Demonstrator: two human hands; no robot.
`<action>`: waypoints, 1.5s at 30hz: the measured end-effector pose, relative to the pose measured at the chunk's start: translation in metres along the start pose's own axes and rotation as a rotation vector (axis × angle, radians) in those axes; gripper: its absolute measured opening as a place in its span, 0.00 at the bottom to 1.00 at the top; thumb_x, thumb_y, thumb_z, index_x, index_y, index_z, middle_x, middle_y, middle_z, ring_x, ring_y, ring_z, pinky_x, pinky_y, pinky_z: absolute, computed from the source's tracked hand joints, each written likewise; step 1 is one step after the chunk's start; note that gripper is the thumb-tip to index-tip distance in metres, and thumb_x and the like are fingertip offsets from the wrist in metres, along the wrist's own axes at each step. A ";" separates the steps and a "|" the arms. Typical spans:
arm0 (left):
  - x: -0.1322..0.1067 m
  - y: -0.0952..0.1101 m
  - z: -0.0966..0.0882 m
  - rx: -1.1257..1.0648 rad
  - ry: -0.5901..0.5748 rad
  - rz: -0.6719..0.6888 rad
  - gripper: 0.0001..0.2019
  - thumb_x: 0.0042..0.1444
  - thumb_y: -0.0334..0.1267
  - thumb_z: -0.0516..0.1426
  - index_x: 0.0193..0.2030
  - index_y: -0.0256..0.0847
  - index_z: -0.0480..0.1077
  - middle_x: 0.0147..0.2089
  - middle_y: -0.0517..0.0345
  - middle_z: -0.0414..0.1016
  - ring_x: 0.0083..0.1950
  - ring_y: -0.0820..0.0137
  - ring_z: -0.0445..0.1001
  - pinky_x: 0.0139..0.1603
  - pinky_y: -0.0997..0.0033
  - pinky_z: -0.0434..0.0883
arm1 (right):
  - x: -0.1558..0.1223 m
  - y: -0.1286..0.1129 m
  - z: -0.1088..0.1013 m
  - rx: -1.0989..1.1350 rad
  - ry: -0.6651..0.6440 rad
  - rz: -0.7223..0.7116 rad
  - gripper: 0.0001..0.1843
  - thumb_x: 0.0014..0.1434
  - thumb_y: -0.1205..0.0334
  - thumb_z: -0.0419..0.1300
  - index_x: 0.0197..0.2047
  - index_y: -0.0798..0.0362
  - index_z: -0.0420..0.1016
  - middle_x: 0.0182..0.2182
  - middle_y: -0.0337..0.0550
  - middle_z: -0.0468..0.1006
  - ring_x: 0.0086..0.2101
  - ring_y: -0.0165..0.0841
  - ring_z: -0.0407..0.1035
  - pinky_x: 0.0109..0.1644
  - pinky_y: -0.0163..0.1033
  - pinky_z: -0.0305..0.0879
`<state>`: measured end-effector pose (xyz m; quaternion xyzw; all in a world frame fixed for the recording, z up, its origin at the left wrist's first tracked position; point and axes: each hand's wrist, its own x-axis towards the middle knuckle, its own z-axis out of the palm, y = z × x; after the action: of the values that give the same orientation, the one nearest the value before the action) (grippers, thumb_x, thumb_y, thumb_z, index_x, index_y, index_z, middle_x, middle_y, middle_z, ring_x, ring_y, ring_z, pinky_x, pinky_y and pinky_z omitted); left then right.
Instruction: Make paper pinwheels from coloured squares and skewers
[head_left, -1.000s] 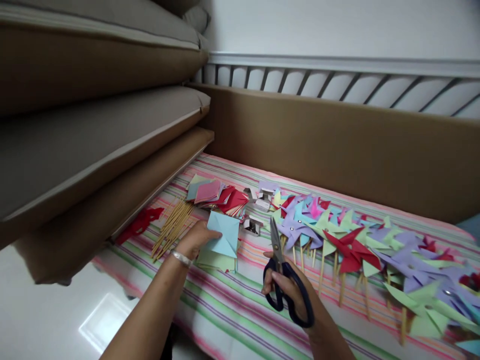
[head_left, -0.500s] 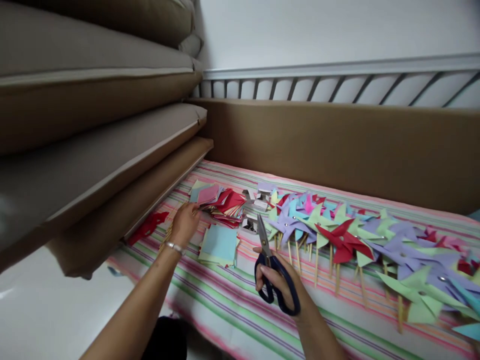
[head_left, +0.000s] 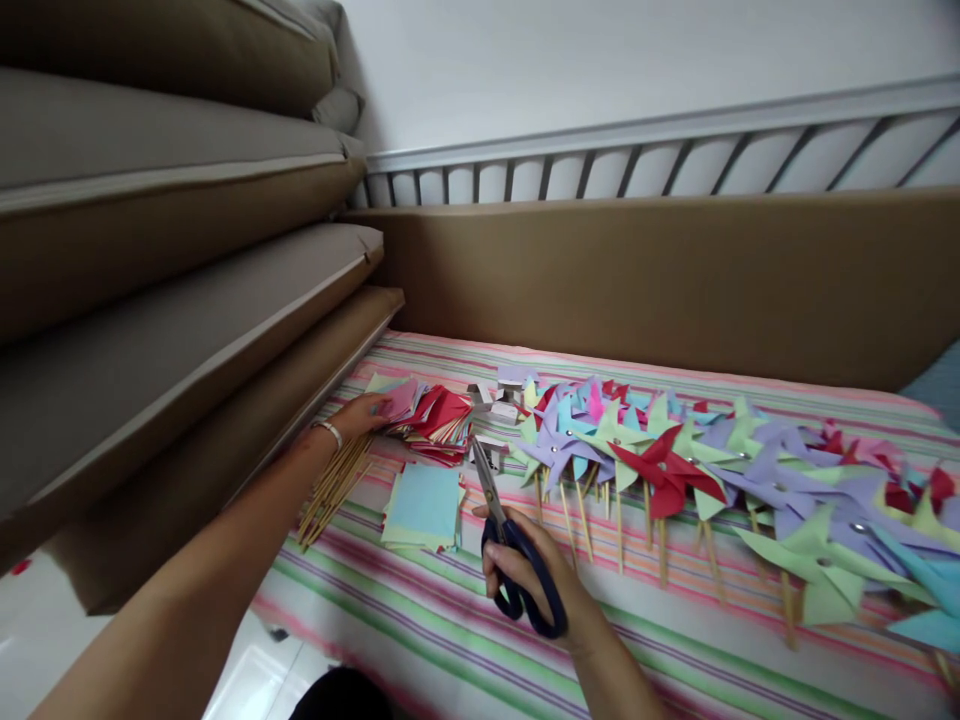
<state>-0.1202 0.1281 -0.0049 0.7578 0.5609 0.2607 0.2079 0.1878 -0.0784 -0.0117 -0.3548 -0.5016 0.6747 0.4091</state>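
My right hand grips blue-handled scissors, blades closed and pointing away over the striped cloth. My left hand, a silver bangle on its wrist, reaches to the far pile of coloured paper squares, fingers resting on a pink sheet at its left edge. Beside that arm lies a bundle of wooden sticks. A small stack of squares with a light blue sheet on top sits between my hands.
A long row of paper pinwheels on sticks covers the cloth to the right. Small white staplers or clips lie by the paper pile. Stacked brown cushions rise at left, a brown backrest behind.
My left hand let go of the light blue square onto the near stack, then reached further out to the far paper pile. The right hand with the scissors has shifted slightly left.
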 end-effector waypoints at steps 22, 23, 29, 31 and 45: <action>0.005 -0.010 0.007 -0.135 0.012 -0.047 0.22 0.35 0.40 0.59 0.41 0.33 0.74 0.44 0.48 0.76 0.46 0.58 0.72 0.51 0.60 0.65 | 0.009 0.017 0.002 0.275 -0.121 -0.077 0.28 0.49 0.60 0.65 0.52 0.50 0.60 0.38 0.46 0.73 0.39 0.36 0.71 0.46 0.47 0.62; 0.006 -0.008 0.007 -0.127 0.013 -0.041 0.23 0.35 0.41 0.59 0.41 0.34 0.74 0.44 0.48 0.76 0.46 0.58 0.71 0.52 0.60 0.64 | 0.009 0.019 0.001 0.269 -0.123 -0.081 0.28 0.49 0.60 0.64 0.52 0.50 0.60 0.38 0.46 0.73 0.39 0.36 0.71 0.46 0.47 0.62; 0.012 -0.002 0.009 -0.138 0.005 -0.045 0.24 0.36 0.43 0.60 0.42 0.34 0.73 0.41 0.51 0.77 0.43 0.61 0.72 0.49 0.62 0.66 | 0.014 0.031 -0.002 0.267 -0.110 -0.046 0.30 0.46 0.61 0.66 0.51 0.50 0.60 0.36 0.44 0.73 0.36 0.35 0.71 0.44 0.47 0.64; 0.014 -0.002 0.010 -0.154 0.002 -0.062 0.25 0.35 0.44 0.60 0.43 0.34 0.73 0.40 0.51 0.77 0.41 0.61 0.73 0.47 0.62 0.67 | 0.014 0.030 -0.001 0.260 -0.108 -0.036 0.29 0.47 0.61 0.66 0.52 0.50 0.60 0.36 0.45 0.73 0.37 0.35 0.70 0.44 0.47 0.63; 0.016 -0.014 0.010 -0.254 0.050 -0.124 0.28 0.34 0.47 0.62 0.44 0.34 0.73 0.46 0.47 0.76 0.48 0.58 0.72 0.51 0.61 0.65 | 0.009 0.017 0.003 0.253 -0.130 -0.046 0.26 0.51 0.59 0.63 0.52 0.51 0.60 0.37 0.46 0.72 0.38 0.36 0.69 0.43 0.46 0.63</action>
<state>-0.1206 0.1474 -0.0189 0.6823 0.5742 0.3352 0.3040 0.1785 -0.0745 -0.0284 -0.2443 -0.4463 0.7444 0.4325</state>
